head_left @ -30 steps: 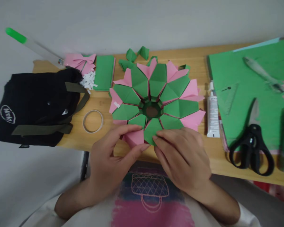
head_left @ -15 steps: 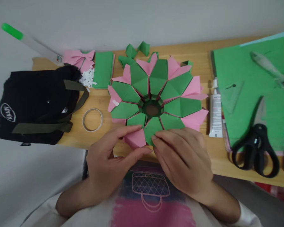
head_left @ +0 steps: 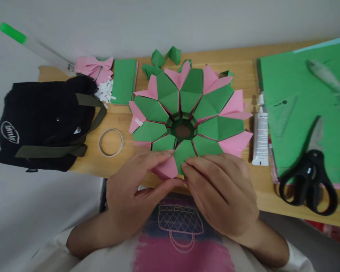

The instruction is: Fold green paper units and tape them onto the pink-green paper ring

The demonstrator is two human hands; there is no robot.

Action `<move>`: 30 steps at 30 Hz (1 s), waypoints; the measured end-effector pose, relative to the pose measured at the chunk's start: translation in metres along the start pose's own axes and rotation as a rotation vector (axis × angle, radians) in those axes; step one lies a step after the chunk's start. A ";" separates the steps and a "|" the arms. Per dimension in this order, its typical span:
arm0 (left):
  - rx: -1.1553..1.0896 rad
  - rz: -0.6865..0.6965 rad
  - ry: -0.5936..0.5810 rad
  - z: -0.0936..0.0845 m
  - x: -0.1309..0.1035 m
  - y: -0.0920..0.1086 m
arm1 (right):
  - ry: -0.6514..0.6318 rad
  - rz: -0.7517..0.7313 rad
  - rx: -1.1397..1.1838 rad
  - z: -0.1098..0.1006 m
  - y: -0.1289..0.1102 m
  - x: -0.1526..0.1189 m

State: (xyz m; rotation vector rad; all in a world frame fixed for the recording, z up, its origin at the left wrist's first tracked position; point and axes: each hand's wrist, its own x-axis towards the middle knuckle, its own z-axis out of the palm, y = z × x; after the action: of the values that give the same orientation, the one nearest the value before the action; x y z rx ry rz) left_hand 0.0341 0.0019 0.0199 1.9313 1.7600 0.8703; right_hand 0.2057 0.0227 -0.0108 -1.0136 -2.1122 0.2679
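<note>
Grips a pink flap (head_left: 166,168) in the fingers of the left hand (head_left: 132,185) and a green petal (head_left: 183,152) in those of the right hand (head_left: 222,192), apparently to steady the paper flower (head_left: 190,100), set by the near edge of the tabletop (head_left: 93,164), probably for easy reach.

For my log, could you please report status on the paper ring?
Left hand on pink flap; right hand on green petal. Paper ring held at near side. Scissors apart from both hands.

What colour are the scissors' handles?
The scissors' handles are black, seen best in the head view.
</note>
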 end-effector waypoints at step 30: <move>-0.040 0.319 -0.068 -0.028 -0.013 -0.051 | -0.134 -0.023 -0.298 0.008 -0.024 0.016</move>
State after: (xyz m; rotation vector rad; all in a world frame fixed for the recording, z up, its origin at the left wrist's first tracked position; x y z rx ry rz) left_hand -0.0233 -0.0073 0.0050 2.2233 1.4071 0.9228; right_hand 0.1799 0.0195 0.0042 -1.1680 -2.3321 0.0075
